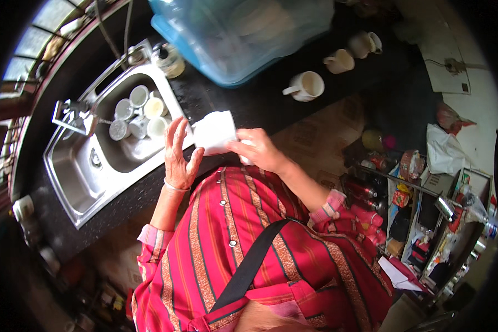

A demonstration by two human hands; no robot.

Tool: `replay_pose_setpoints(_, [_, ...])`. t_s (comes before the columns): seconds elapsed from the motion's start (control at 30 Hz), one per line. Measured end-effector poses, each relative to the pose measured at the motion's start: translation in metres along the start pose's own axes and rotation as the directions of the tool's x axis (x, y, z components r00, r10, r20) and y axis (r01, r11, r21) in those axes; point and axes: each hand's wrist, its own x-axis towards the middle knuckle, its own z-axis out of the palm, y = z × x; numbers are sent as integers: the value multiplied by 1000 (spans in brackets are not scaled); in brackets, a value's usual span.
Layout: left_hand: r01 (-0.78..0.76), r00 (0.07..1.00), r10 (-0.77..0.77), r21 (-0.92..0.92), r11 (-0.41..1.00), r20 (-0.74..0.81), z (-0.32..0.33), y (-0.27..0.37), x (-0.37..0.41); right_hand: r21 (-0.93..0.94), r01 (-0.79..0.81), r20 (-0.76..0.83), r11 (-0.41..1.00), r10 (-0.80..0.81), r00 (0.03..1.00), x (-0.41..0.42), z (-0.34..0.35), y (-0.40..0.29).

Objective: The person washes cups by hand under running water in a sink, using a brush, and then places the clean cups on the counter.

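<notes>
My right hand [259, 149] grips what looks like a white mug [214, 135], washed out by bright light, above the counter's front edge. A bit of white material [246, 159] shows under that hand; I cannot tell what it is. My left hand [180, 155] is raised just left of the mug, fingers apart and palm turned towards it, holding nothing. Behind this hand is a steel double sink [72, 207]. Several light-coloured mugs [139, 96] sit in its right-hand basin, close below the faucet [75, 118].
A translucent blue plastic tub [232, 79] stands on the black counter [249, 101]. Right of it, several mugs [309, 86] form a row. A pump bottle [170, 62] stands by the sink corner. Cluttered shelves [419, 216] fill the right side.
</notes>
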Motion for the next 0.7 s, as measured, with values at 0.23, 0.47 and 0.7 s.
replay_pose_setpoints(0.23, [23,993,-40,144,989,112,1,-31,-4,-376,37,-485,926,-230,844,-83,-97,-21])
replay_pose_setpoints(0.47, [126,991,-132,163,979,28,-7,-64,-26,-905,-346,-426,249,-527,735,-46,-173,-3])
replay_pose_setpoints(0.7, [321,945,-302,164,933,-128,-33,-91,-48,-934,-356,-304,-19,-476,825,7,-191,7])
